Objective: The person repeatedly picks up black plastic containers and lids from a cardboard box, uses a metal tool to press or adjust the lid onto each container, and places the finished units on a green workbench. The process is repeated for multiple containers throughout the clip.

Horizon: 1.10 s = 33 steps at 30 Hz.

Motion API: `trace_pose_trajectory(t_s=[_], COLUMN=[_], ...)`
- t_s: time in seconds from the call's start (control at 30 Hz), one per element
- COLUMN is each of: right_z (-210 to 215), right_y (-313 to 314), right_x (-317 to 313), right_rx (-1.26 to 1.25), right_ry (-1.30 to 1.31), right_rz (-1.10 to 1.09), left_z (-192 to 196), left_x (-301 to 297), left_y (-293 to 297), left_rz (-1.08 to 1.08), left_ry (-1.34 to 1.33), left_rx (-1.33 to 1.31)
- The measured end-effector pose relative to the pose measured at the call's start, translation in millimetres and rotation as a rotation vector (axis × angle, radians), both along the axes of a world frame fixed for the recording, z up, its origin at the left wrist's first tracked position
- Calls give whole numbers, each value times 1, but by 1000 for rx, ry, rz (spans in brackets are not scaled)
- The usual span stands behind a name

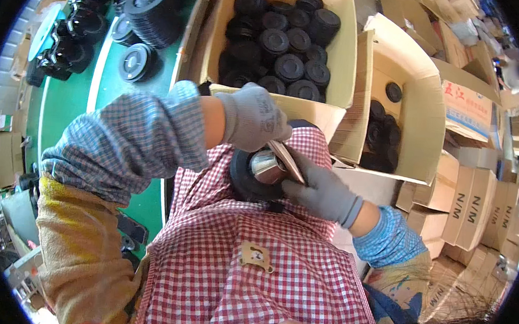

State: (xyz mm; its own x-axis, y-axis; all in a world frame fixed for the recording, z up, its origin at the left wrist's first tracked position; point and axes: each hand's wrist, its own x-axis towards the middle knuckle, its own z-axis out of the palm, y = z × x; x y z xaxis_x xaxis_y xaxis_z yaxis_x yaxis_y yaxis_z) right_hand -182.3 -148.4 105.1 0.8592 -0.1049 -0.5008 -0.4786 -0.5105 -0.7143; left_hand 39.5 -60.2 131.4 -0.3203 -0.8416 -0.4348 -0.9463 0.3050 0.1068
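Observation:
My left hand (255, 116), in a grey work glove, is closed with its fingertips at the upper end of a flat, shiny brownish strip (286, 160). Around the strip's lower end, my gloved right hand (324, 193) is closed too. Just beneath the strip, a rounded shiny metal piece (266, 166) sits against a black round part (249, 185) resting on my checked apron. Both hands partly cover these parts, so I cannot tell how the strip and metal piece meet.
Ahead stands a cardboard box (348, 54) full of black round discs. To its right, another box (419, 119) holds several more. On the left, a green table (102, 94) carries stacked black discs (152, 16) and glossy black parts (79, 32). Cartons (470, 201) are piled at right.

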Motion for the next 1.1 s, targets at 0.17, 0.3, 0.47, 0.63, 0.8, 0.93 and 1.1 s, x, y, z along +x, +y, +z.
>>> trace_pose_trajectory(t_s=[0.17, 0.3, 0.47, 0.63, 0.8, 0.93, 1.1], right_z=[-12, -7, -35, -67, -81, -85, -54], right_y=[-45, -54, -15, 16, 4, -16, -36], right_x=[43, -16, -34, -35, -37, -29, -28], right_rx=[-525, -298, -396, -357, -211, 4, 347], right_ry=[-815, -638, -458, -398, -552, -563, -660], right_rz=[28, -131, 225, 167, 6, -216, -362], left_z=[16, -23, -118, -171, -159, -160, -156], left_x=[44, 29, 82, 114, 98, 97, 90], left_y=[78, 164, 258, 277, 272, 289, 292], left_rz=[405, 1170, 1690, 1837, 1818, 1750, 1696], left_ry=[155, 274, 82, -61, -35, -58, -178], left_rx=[-515, -551, -551, -523, -386, -407, -465])
